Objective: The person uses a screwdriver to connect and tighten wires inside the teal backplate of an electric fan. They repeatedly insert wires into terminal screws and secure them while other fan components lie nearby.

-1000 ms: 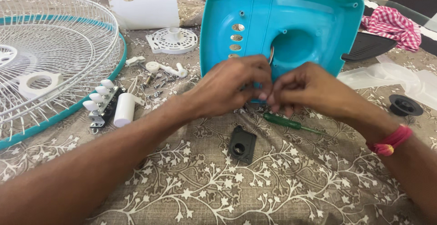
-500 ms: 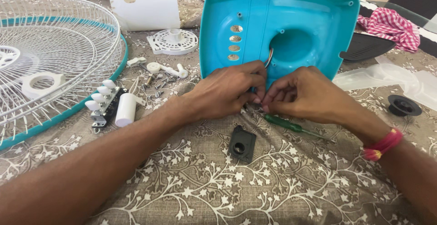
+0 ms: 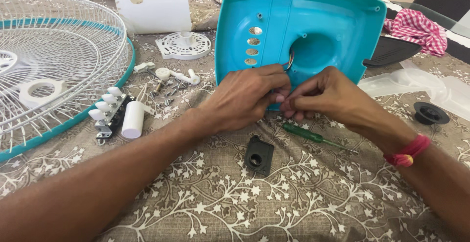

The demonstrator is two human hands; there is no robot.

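Both hands meet fingertip to fingertip at the lower edge of the teal housing (image 3: 313,31): the left hand (image 3: 245,97) and right hand (image 3: 328,97) pinch thin wires (image 3: 289,62) running from its round hollow. A green screwdriver (image 3: 313,137) lies just under the right hand, a black plastic part (image 3: 258,155) below both.

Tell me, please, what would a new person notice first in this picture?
First, the big turquoise plastic housing standing at top centre, with the left hand and right hand pinched together at its lower edge. Next, the white wire fan guard lying at far left, and the green screwdriver below the hands.
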